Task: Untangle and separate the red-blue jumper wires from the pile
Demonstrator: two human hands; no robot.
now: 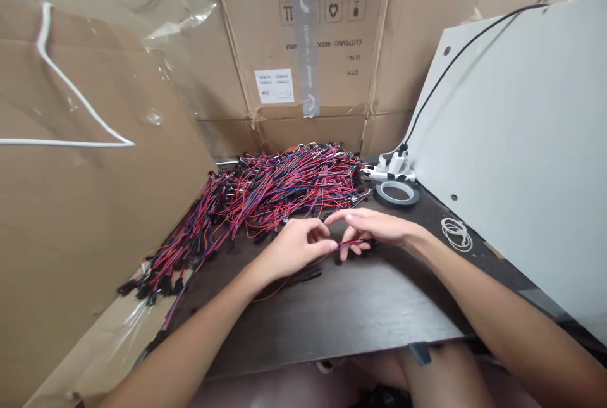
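Over the middle of the dark table, my left hand (pixel 302 245) pinches a thin red-and-dark wire lead (pixel 349 243) between thumb and fingers. The lead runs right from the pinch across the lower fingers of my right hand (pixel 372 226). That hand has its fingers apart, the upper one stretched toward my left hand; no firm grip shows. Part of the lead is hidden by the hands. Below my left hand lie a black-ended piece (pixel 308 276) and a loose red wire (pixel 270 297). Behind the hands spreads a large heap of red, blue and black wire leads (pixel 294 183).
Right of the heap sit a roll of dark tape (pixel 397 193) and a white power strip (pixel 396 167) with a black cable. A coiled pale cord (pixel 456 234) lies near the white panel (pixel 521 117). Cardboard (pixel 332 28) walls the back and left. The table's front edge is close.
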